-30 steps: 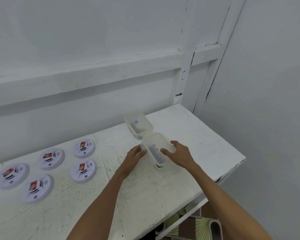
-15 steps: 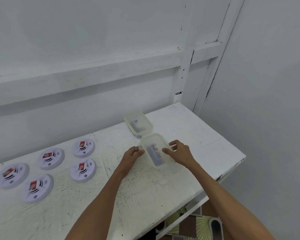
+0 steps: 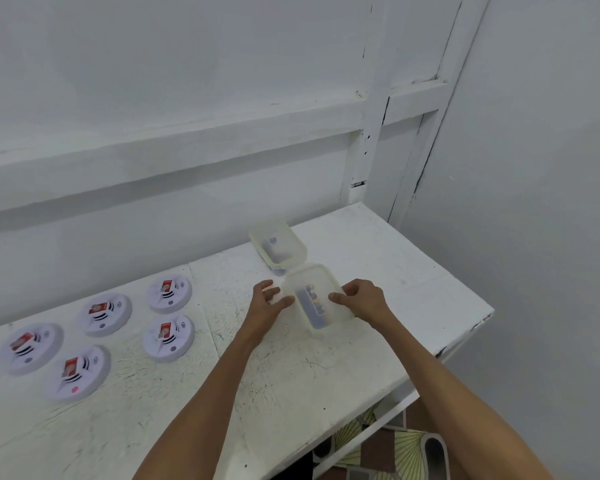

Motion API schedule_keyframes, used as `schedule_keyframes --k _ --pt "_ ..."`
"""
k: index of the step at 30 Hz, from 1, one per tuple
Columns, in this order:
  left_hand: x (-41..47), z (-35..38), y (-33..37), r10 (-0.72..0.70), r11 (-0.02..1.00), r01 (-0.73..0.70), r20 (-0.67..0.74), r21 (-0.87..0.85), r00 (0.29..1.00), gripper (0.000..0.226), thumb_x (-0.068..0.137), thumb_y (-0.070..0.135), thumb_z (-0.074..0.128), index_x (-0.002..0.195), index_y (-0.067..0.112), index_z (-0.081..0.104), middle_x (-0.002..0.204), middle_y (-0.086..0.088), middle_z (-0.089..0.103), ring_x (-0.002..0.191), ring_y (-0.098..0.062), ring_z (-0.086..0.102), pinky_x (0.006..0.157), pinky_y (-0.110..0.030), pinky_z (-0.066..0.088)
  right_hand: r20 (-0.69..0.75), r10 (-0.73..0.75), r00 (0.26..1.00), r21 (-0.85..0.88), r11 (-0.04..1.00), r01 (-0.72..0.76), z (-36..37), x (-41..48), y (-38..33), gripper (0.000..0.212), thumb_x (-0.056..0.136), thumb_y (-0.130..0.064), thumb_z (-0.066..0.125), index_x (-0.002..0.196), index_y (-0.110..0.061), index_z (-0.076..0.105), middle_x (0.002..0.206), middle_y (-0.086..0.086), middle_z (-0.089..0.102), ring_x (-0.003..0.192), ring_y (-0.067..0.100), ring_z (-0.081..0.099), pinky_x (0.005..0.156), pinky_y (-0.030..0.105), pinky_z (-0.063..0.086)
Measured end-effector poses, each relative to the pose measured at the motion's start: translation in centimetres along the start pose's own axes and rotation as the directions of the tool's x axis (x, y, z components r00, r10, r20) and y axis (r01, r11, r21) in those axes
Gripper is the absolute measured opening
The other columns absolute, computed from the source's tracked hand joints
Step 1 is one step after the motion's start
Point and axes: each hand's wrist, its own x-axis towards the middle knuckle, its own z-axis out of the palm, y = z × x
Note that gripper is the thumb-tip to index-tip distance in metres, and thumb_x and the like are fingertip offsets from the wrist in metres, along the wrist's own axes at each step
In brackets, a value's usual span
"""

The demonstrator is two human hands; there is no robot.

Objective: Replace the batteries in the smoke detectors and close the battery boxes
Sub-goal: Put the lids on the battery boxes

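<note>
Five smoke detectors lie on the left of the table [image 3: 378,341]: one far [image 3: 169,293], one nearer [image 3: 168,338], one left of the far one [image 3: 104,314], one at the far left [image 3: 28,348], one nearest [image 3: 77,372]. Each carries one red sticker. Two translucent battery boxes sit to the right: a far box [image 3: 278,245] and a near box [image 3: 317,299], corners touching. Two hands, left [image 3: 267,306] and right [image 3: 364,301], flank the near box. The dark batteries inside are too blurred to count.
</note>
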Motion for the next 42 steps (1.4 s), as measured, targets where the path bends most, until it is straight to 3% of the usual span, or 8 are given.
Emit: schedule_keyframes --k 4,9,14,22,26,31,35,42 --pt "0.3 0.0 1.2 -0.017 0.993 0.028 -0.095 0.115 0.995 0.032 0.087 0.023 0.084 0.111 0.004 0.075 0.106 -0.006 0.073 0.088 -0.021 0.07 0.083 -0.035 0.061 0.035 0.043 0.998 0.038 0.998 -0.044 -0.5 0.5 -0.8 0.046 0.073 -0.039 0.086 0.095 -0.001 0.072 0.089 0.006 0.071 0.087 0.025 0.067 0.083 0.042 0.057" --pt "-0.4 2.6 3.2 -0.077 0.956 0.108 -0.121 0.273 0.99 0.035 0.084 0.023 0.083 0.063 0.009 0.059 0.055 -0.004 0.06 0.065 -0.029 0.073 0.074 -0.038 0.061 0.038 0.048 0.998 0.017 0.999 -0.049 -0.7 0.4 -1.5 0.046 0.071 -0.034 0.088 0.096 0.002 0.075 0.099 0.017 0.073 0.096 0.032 0.068 0.087 0.047 0.056" --pt "-0.6 2.9 3.8 -0.144 0.965 0.171 -0.143 0.201 0.979 0.026 0.075 0.017 0.092 0.076 0.001 0.071 0.068 -0.009 0.07 0.05 -0.019 0.07 0.046 -0.022 0.054 0.07 0.065 0.995 -0.041 0.997 -0.062 -1.0 0.8 -2.2 0.045 0.07 -0.035 0.088 0.098 -0.001 0.076 0.1 0.012 0.073 0.096 0.028 0.067 0.088 0.041 0.056" --pt "-0.1 2.3 3.2 -0.275 0.961 0.272 -0.078 -0.052 0.958 0.02 0.07 0.004 0.094 0.078 0.001 0.076 0.092 -0.02 0.079 0.076 -0.033 0.079 0.081 -0.048 0.065 0.119 0.126 0.985 -0.125 0.986 -0.111 -1.1 1.8 -3.6 0.05 0.067 -0.027 0.09 0.099 0.005 0.069 0.097 0.019 0.072 0.086 0.03 0.072 0.073 0.039 0.062" --pt "0.1 2.2 4.4 -0.245 0.967 0.25 -0.083 0.059 0.966 0.039 0.072 0.002 0.093 0.096 0.006 0.061 0.095 -0.017 0.074 0.075 -0.035 0.078 0.074 -0.049 0.065 0.184 0.143 0.973 -0.065 0.989 -0.133 -1.6 2.0 -3.1 0.051 0.069 -0.025 0.089 0.109 0.0 0.069 0.109 0.017 0.069 0.094 0.027 0.068 0.076 0.035 0.061" --pt "1.3 2.0 7.3 -0.119 0.877 0.046 0.123 0.478 0.985 0.108 0.076 0.011 0.089 0.158 0.023 0.019 0.117 -0.016 0.065 0.072 -0.031 0.076 0.051 -0.037 0.062 0.284 -0.123 0.951 -0.312 0.926 0.213 -2.1 0.7 -2.6 0.091 0.07 -0.048 0.084 0.145 -0.026 0.04 0.132 0.005 0.058 0.106 0.019 0.058 0.088 0.031 0.051" --pt "2.1 1.0 8.2 -0.174 0.825 -0.014 0.277 0.564 0.945 0.08 0.078 0.02 0.091 0.142 0.017 0.044 0.119 -0.013 0.069 0.088 -0.029 0.078 0.076 -0.043 0.066 0.544 -0.053 0.837 -0.483 0.797 0.364 -2.9 -0.2 -2.4 0.134 0.059 -0.057 0.088 0.157 -0.029 0.001 0.142 0.0 0.037 0.127 0.02 0.042 0.102 0.031 0.041" --pt "2.7 -0.1 7.2 -0.187 0.915 0.014 0.394 0.404 0.9 0.073 0.079 0.016 0.09 0.135 0.025 0.044 0.114 -0.022 0.073 0.064 -0.025 0.07 0.064 -0.036 0.064 0.501 -0.222 0.837 -0.637 0.561 0.53 -2.3 0.4 -0.7 0.133 0.059 -0.075 0.074 0.156 -0.029 -0.005 0.132 -0.002 0.039 0.106 0.018 0.05 0.086 0.03 0.046"
